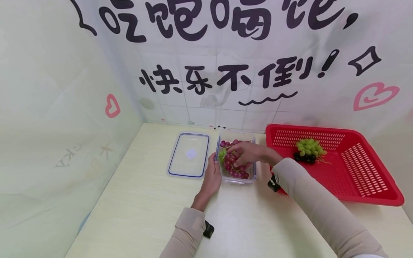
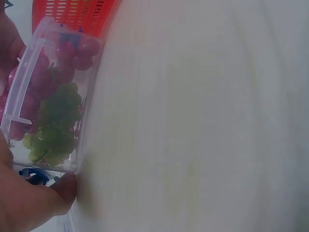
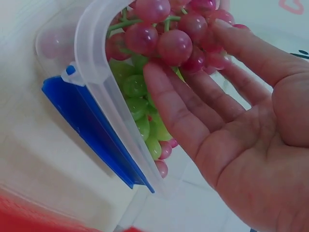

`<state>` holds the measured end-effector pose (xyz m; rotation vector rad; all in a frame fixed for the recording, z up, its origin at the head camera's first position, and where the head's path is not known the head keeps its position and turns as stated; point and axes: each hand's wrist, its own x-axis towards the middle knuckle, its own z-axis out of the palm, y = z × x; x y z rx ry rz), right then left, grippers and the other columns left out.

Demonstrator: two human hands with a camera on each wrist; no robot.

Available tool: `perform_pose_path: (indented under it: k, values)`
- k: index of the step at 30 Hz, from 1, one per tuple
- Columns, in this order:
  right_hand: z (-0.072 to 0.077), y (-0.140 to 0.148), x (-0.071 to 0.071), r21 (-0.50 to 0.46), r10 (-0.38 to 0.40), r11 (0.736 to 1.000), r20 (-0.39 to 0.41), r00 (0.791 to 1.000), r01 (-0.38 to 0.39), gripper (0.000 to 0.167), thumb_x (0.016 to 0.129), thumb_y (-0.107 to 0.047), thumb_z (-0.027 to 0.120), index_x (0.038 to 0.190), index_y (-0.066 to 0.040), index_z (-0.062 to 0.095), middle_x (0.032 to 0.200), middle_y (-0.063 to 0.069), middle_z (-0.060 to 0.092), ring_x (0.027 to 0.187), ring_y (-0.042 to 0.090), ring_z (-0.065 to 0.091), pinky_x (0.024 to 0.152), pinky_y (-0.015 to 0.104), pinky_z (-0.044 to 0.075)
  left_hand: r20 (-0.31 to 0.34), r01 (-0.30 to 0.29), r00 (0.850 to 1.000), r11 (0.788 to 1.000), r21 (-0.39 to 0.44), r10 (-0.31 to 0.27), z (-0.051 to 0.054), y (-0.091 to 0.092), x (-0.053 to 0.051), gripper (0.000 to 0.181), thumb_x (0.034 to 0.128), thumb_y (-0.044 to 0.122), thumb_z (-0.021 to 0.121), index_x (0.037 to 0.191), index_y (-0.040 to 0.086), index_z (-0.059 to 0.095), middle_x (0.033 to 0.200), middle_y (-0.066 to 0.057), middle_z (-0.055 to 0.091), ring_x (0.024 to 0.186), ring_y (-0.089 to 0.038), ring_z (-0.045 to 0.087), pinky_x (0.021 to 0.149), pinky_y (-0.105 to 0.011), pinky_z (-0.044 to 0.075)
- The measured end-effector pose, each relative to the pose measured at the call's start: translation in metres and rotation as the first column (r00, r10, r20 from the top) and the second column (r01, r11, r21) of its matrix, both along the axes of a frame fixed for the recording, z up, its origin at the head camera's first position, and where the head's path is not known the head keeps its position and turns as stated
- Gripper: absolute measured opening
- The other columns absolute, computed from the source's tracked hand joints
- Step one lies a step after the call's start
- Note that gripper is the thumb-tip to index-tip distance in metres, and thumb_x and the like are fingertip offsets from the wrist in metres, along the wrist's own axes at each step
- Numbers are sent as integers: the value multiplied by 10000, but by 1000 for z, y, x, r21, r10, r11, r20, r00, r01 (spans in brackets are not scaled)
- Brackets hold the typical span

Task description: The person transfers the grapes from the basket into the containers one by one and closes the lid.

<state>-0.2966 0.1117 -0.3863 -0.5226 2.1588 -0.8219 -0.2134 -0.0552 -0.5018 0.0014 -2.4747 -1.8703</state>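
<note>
Grapes (image 3: 175, 48) in right grip (image 1: 247, 153), inside box (image 1: 238, 181), left grip (image 1: 212, 175) holding box

Back wall (image 1: 200, 118) — 吃饱喝饱, (image 1: 226, 16) | below: 快乐不倒! (image 1: 233, 80) | left wall (image 1: 48, 107) — faint "CKY" (image 1: 69, 152)

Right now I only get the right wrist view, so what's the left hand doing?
Observer: The left hand holds the left side of the clear container.
Operator: What's in that red thing at the bottom edge of my picture?
Observer: It's a red basket, with a bunch of green grapes in it.
Operator: And the container's lid?
Observer: The lid lies flat on the table, left of the container.
</note>
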Motion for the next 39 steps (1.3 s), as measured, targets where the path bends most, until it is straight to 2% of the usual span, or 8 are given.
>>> perform_pose_path:
  k: [5,8,14,21,24,30,35,39]
  values:
    - [2,3,0,-33,9,999,-12,1000,-10,513,904,-78,686,1401,-113,567,1341,182,563,1222,330,531,867,399,589,-7,3,1000,1000,5,-3,0,2,1,448,1091,139,212,1530,48,223,1572,-191,326,1482,-315,263,1200,-493,251]
    - [2,4,-1,-38,23,999,-43,999,-25,446,918,-62,665,1359,-102,609,1283,176,603,1150,306,572,869,404,587,-6,4,1000,1000,13,-4,1,2,0,448,1092,142,213,1530,52,221,1564,-192,336,1469,-315,291,1190,-498,275]
    - [0,3,0,-29,80,996,-130,988,-85,354,919,-16,640,1264,-82,682,1024,107,645,861,194,583,703,313,567,-2,11,1000,1000,22,-11,0,3,0,446,1094,150,212,1528,49,222,1549,-191,354,1440,-299,337,1171,-492,315]
    - [-3,2,3,22,104,995,-138,985,-102,356,919,-16,633,1265,-76,685,818,32,591,742,204,566,615,246,493,16,13,1000,1000,23,-14,0,5,-1,454,1097,164,208,1539,60,206,1584,-171,309,1487,-298,257,1200,-485,259]
    - [-4,3,2,21,91,996,-116,989,-89,361,921,-29,633,1276,-80,678,847,49,601,766,224,590,642,267,531,19,16,1000,1000,21,-17,0,6,0,455,1098,170,209,1541,65,202,1588,-166,302,1489,-298,254,1200,-487,259]
    - [1,10,-3,-33,18,999,-80,997,-20,337,938,-51,627,1269,-91,678,1065,121,637,896,236,598,760,363,586,19,11,1000,1000,5,-11,1,5,1,459,1096,177,208,1541,66,209,1589,-164,307,1490,-298,252,1205,-477,247]
    - [12,20,-8,-95,-19,995,-125,992,7,348,952,-80,609,1297,-57,642,1135,170,654,943,233,597,835,409,582,24,-13,1000,1000,9,12,2,1,2,463,1098,191,202,1546,73,207,1599,-165,289,1496,-302,234,1211,-481,230]
    - [21,37,-13,-126,-104,989,-171,980,83,335,957,-117,624,1287,-66,643,1162,184,660,1004,286,624,855,397,584,35,-5,999,1000,1,5,2,1,1,467,1101,207,197,1551,84,199,1606,-163,275,1499,-296,225,1214,-467,226]
